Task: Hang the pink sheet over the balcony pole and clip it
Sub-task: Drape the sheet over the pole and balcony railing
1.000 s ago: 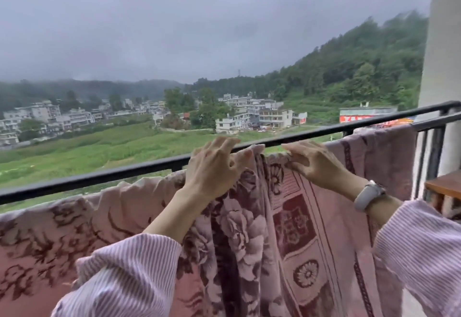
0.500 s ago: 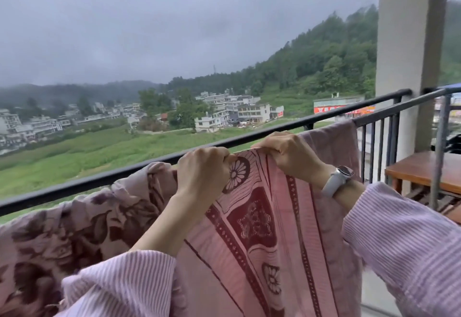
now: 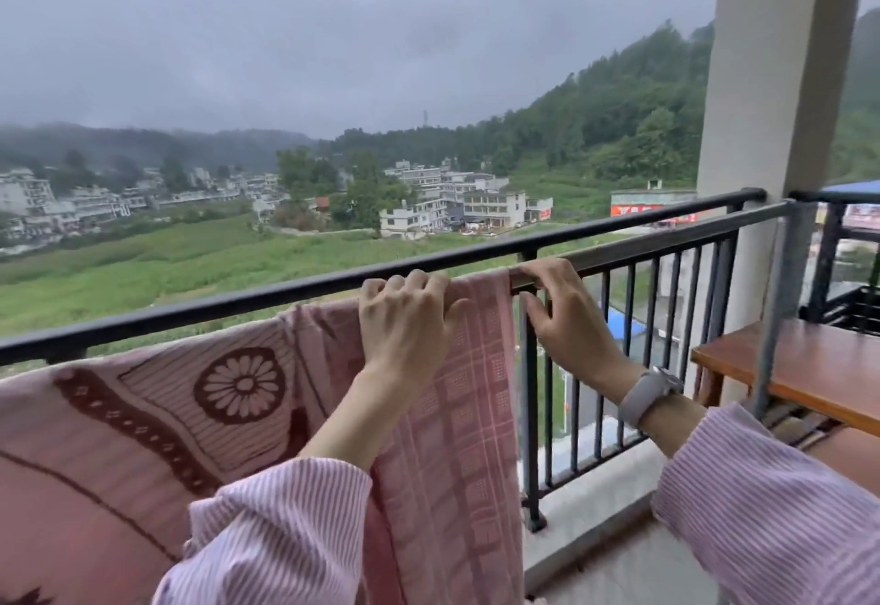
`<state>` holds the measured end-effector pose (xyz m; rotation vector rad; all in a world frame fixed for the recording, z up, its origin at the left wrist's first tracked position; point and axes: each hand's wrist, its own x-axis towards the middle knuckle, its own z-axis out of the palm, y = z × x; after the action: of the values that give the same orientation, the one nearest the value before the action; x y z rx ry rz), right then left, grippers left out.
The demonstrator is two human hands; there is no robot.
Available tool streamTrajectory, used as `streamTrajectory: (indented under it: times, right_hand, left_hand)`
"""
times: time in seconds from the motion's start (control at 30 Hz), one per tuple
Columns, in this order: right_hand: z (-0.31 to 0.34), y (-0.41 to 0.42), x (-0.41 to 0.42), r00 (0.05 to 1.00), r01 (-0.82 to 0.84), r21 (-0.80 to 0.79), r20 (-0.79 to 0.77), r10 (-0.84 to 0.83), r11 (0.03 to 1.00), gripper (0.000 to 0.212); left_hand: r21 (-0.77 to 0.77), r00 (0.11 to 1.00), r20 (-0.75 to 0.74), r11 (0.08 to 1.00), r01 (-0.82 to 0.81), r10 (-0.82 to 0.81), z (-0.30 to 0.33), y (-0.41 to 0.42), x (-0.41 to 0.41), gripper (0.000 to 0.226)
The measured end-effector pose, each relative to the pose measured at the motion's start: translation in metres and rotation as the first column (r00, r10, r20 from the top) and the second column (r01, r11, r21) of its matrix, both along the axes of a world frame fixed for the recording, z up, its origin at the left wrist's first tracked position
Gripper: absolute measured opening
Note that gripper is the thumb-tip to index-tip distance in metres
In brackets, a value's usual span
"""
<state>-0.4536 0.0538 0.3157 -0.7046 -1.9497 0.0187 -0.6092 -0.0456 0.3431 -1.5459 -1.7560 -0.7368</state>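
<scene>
Pink sheet [image 3: 238,414] draped over the balcony pole [image 3: 643,249], its long axis following the pole leftward from your hands. Left hand [image 3: 405,323] curls over its right edge; right hand [image 3: 562,314] grips bare pole just beside it. No clip visible; your left hand is nearer.

A black balcony rail [image 3: 266,292] runs across the view. The pink sheet [image 3: 452,404] hangs draped over the pole just behind it. A wooden table [image 3: 819,366] stands at right.
</scene>
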Motion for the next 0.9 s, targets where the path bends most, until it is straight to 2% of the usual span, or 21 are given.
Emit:
streamTrajectory:
  times: [0.13,0.33,0.4,0.5,0.57,0.63,0.7,0.9]
  right_hand:
    - [0.003,0.028,0.022,0.989,0.050,0.176,0.130,-0.073,0.983,0.033]
    - [0.009,0.088,0.054,0.990,-0.104,0.220,0.115,0.080,0.970,0.033]
    - [0.015,0.109,0.065,0.982,-0.171,0.182,0.116,0.152,0.968,0.033]
    - [0.031,0.140,0.086,0.953,-0.297,0.042,0.071,0.294,0.954,0.030]
    - [0.045,0.164,0.108,0.924,-0.357,-0.022,0.140,0.356,0.934,0.033]
    - [0.055,0.189,0.132,0.887,-0.404,-0.086,0.207,0.413,0.911,0.027]
    - [0.062,0.209,0.154,0.866,-0.431,-0.155,0.206,0.456,0.889,0.020]
    - [0.078,0.276,0.206,0.917,-0.314,-0.069,0.238,0.321,0.947,0.004]
  left_hand:
    - [0.077,0.999,0.040,0.997,-0.001,-0.003,-0.001,0.035,0.028,0.025]
    - [0.208,0.984,0.155,0.976,0.056,-0.090,0.010,0.073,0.064,0.010]
    - [0.167,0.979,0.174,0.983,0.075,-0.104,0.015,0.094,0.083,0.014]
    - [0.119,0.979,0.184,0.990,0.070,-0.092,0.018,0.135,0.116,0.019]
    - [0.108,0.977,0.200,0.993,0.051,-0.072,0.019,0.163,0.136,0.022]
    - [0.105,0.973,0.220,0.993,0.054,-0.076,0.021,0.189,0.155,0.025]
    - [0.100,0.964,0.253,0.993,0.061,-0.084,0.024,0.211,0.174,0.024]
    - [0.091,0.965,0.250,0.994,0.055,-0.076,0.029,0.273,0.230,0.023]
